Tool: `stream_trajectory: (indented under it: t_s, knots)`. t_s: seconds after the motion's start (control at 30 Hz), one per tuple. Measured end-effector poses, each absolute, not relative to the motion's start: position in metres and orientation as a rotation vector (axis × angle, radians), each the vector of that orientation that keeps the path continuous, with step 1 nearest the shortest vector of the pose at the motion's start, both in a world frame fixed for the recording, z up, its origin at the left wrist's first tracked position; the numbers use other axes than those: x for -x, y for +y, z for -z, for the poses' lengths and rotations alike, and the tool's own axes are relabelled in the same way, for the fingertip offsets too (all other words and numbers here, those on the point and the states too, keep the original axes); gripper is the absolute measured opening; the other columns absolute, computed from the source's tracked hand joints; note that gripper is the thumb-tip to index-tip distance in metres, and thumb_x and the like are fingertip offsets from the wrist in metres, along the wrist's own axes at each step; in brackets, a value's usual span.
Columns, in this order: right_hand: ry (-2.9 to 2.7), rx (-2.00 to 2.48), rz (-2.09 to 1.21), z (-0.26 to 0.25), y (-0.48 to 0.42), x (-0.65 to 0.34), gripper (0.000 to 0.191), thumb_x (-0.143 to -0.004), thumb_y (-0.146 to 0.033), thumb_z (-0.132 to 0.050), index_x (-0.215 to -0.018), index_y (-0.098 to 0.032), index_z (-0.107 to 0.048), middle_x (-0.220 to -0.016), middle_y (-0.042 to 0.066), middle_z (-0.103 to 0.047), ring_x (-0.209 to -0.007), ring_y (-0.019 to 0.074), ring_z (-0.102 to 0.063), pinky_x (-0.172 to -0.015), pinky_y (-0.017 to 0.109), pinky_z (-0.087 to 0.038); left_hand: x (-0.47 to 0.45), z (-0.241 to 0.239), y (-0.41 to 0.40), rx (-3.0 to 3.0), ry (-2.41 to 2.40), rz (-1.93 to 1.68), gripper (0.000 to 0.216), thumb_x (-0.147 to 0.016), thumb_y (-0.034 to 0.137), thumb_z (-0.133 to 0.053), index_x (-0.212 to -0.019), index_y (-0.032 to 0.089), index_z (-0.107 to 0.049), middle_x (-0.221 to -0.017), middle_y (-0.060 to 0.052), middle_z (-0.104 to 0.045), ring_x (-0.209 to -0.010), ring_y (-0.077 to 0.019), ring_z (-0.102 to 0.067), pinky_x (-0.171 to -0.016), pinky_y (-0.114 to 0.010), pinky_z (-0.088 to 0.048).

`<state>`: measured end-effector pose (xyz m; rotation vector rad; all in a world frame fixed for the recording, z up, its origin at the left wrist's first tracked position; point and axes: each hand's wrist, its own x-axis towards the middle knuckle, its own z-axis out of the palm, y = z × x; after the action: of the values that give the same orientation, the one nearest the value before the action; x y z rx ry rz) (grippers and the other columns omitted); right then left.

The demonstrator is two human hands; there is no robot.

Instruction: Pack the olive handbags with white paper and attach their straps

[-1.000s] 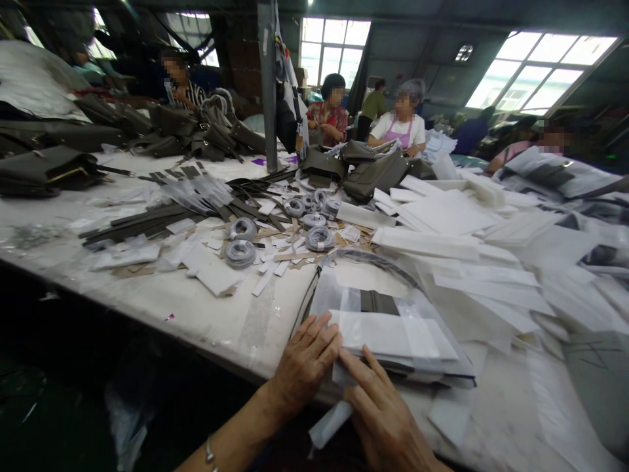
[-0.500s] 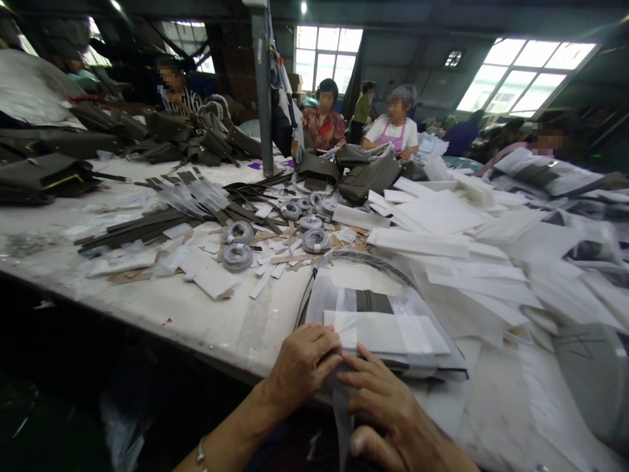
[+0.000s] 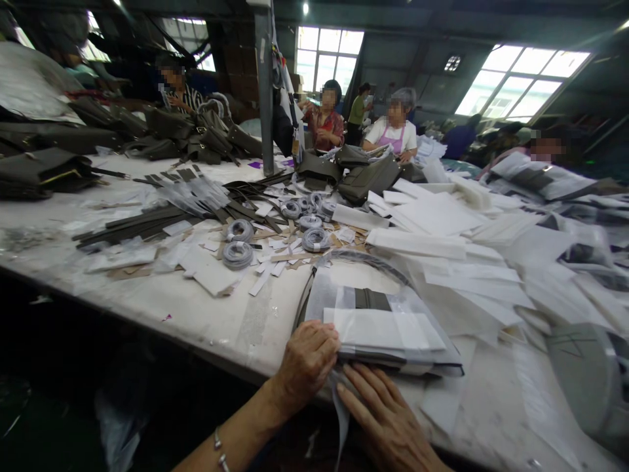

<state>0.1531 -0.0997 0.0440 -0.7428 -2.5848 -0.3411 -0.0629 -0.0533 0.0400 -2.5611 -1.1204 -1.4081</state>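
A dark olive handbag [image 3: 372,299], wrapped in translucent white sheeting with a white pad [image 3: 388,330] on its face, lies at the table's near edge. Its wrapped handle [image 3: 366,255] arches away from me. My left hand [image 3: 310,354] is closed around the bag's near left corner, fingers curled and their tips hidden. Just below the bag's near edge, my right hand [image 3: 386,410] is stretched out with its fingers extended. Between my hands a thin translucent strip [image 3: 341,419] hangs down over the table edge; its upper end is hidden near my left fingers.
Coiled wrapped cords [image 3: 238,255] and paper scraps lie beyond the bag. Dark straps [image 3: 142,219] are at left, with piled olive bags [image 3: 171,131] behind. White padding sheets [image 3: 437,213] heap up at right. A post [image 3: 265,92] stands mid-table; several people work across it.
My right hand has drawn back towards me from the bag's near edge, and its fingers have straightened together. My left hand stays at the corner. The hanging strip shows more fully.
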Motion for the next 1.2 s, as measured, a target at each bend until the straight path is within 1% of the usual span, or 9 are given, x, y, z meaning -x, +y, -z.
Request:
stream_trajectory:
  t_s: [0.13, 0.23, 0.33, 0.6, 0.73, 0.83, 0.9, 0.97, 1.2]
  knots:
    - [-2.393, 0.843, 0.156, -0.029, -0.099, -0.124, 0.042, -0.098, -0.008, -0.029, -0.127, -0.012, -0.059, -0.113, 0.012, -0.068, -0.105, 0.0235, -0.059, -0.090, 0.038, -0.044, 0.064, -0.040, -0.054, 2.557, -1.127, 1.405, 0.019, -0.087, 0.007, -0.050, -0.098, 0.020, -0.060, -0.096, -0.004, -0.071, -0.103, -0.0181, -0.066, -0.096, -0.037, -0.050]
    - [-2.343, 0.736, -0.037, -0.041, -0.097, -0.114, 0.034, -0.101, -0.013, -0.031, -0.110, -0.014, -0.063, -0.090, 0.008, -0.069, -0.088, 0.0211, -0.061, -0.078, 0.035, -0.043, 0.064, -0.041, -0.054, 2.561, -1.130, 1.403, 0.017, -0.087, 0.008, -0.051, -0.097, 0.020, -0.059, -0.096, -0.003, -0.071, -0.103, -0.0175, -0.065, -0.096, -0.036, -0.050]
    - [-2.297, 0.679, -0.113, -0.059, -0.093, -0.115, 0.030, -0.100, -0.011, -0.033, -0.104, -0.017, -0.063, -0.082, 0.006, -0.067, -0.079, 0.0192, -0.059, -0.072, 0.034, -0.039, 0.062, -0.039, -0.054, 2.549, -1.136, 1.413, 0.019, -0.087, 0.007, -0.050, -0.098, 0.019, -0.059, -0.095, -0.003, -0.070, -0.103, -0.0175, -0.065, -0.096, -0.037, -0.050]
    - [-2.143, 0.864, -0.250, -0.092, -0.064, -0.119, 0.018, -0.091, -0.009, -0.045, -0.088, -0.020, -0.060, -0.076, 0.002, -0.062, -0.072, 0.0183, -0.057, -0.068, 0.033, -0.037, 0.062, -0.043, -0.060, 2.531, -1.142, 1.494, 0.022, -0.090, 0.005, -0.044, -0.100, 0.019, -0.059, -0.098, -0.003, -0.071, -0.107, -0.0173, -0.064, -0.099, -0.036, -0.045]
    - [-2.136, 0.936, -0.273, -0.098, -0.045, -0.123, 0.016, -0.087, -0.011, -0.051, -0.091, -0.021, -0.063, -0.078, 0.002, -0.064, -0.072, 0.0192, -0.058, -0.067, 0.032, -0.041, 0.065, -0.055, -0.068, 2.644, -1.323, 1.438, 0.016, -0.090, 0.016, -0.053, -0.105, 0.021, -0.059, -0.106, -0.004, -0.070, -0.111, -0.0220, -0.062, -0.108, -0.046, -0.038]
    - [-2.183, 1.055, -0.336, -0.100, -0.027, -0.127, 0.016, -0.086, -0.014, -0.052, -0.090, -0.022, -0.065, -0.081, 0.002, -0.068, -0.073, 0.0200, -0.061, -0.066, 0.031, -0.044, 0.056, -0.057, -0.064, 2.538, -1.505, 1.480, 0.007, -0.088, 0.025, -0.062, -0.091, 0.021, -0.057, -0.091, -0.002, -0.066, -0.093, -0.0225, -0.063, -0.100, -0.048, -0.043]
    - [-2.187, 1.218, -0.407, -0.101, -0.012, -0.129, 0.016, -0.090, -0.020, -0.052, -0.085, -0.023, -0.066, -0.076, 0.001, -0.068, -0.070, 0.0193, -0.061, -0.064, 0.030, -0.045, 0.048, -0.056, -0.058, 2.427, -1.594, 1.486, 0.012, -0.089, 0.021, -0.059, -0.079, 0.021, -0.052, -0.078, -0.001, -0.060, -0.079, -0.0206, -0.058, -0.088, -0.044, -0.047]
    - [-2.186, 1.324, -0.441, -0.101, 0.005, -0.130, 0.019, -0.093, -0.027, -0.054, -0.079, -0.023, -0.066, -0.073, 0.000, -0.067, -0.069, 0.0189, -0.060, -0.064, 0.030, -0.045, 0.042, -0.055, -0.052, 2.363, -1.638, 1.455, 0.017, -0.090, 0.017, -0.055, -0.074, 0.021, -0.048, -0.073, -0.001, -0.055, -0.075, -0.0204, -0.053, -0.080, -0.041, -0.047]
    - [-2.267, 1.381, -0.471, -0.085, 0.038, -0.132, 0.014, -0.087, -0.020, -0.065, -0.073, -0.022, -0.068, -0.077, 0.000, -0.065, -0.075, 0.0180, -0.061, -0.070, 0.030, -0.042, 0.036, -0.053, -0.045, 2.253, -1.628, 1.361, 0.019, -0.082, 0.008, -0.049, -0.071, 0.021, -0.043, -0.070, -0.001, -0.048, -0.070, -0.0187, -0.048, -0.082, -0.040, -0.047]
